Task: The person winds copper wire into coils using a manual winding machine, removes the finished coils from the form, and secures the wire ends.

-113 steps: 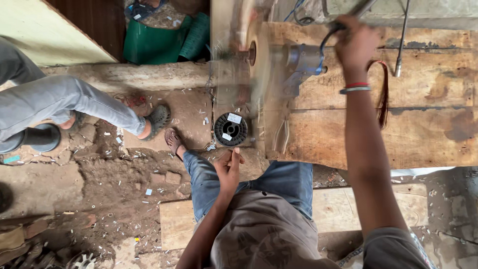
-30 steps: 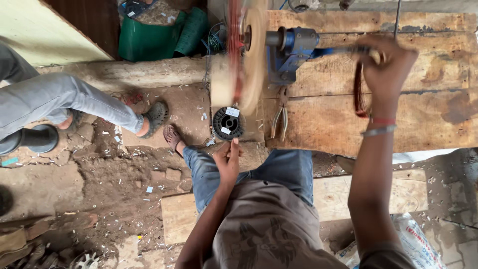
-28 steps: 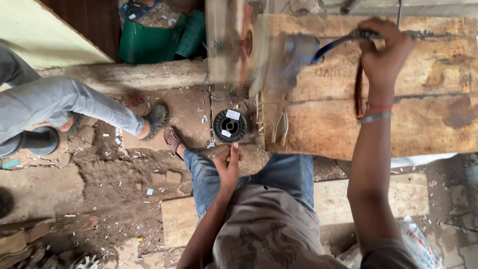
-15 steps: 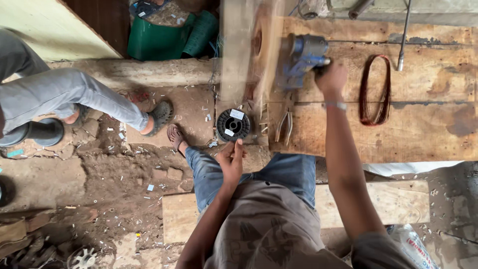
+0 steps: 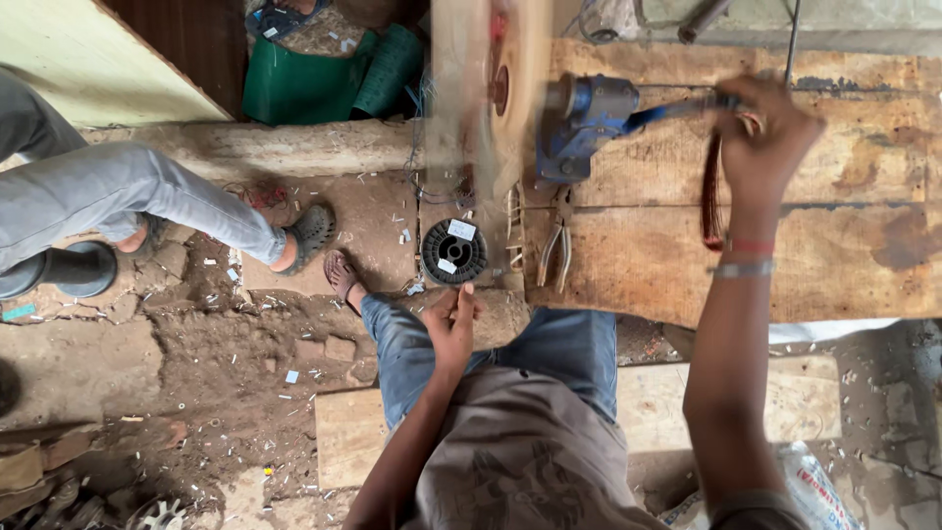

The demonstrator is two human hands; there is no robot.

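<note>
Moved since 0.5 s ago: right hand (image 5: 763, 132) swung out right of blue winder (image 5: 579, 123), fist gripping its crank handle (image 5: 677, 110). Left hand (image 5: 453, 324) pinched closed just below black wire spool (image 5: 453, 252); contents unclear.

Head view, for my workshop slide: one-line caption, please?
Right hand turns a blue winder's crank on a wooden bench; left hand rests near a black spool.
</note>
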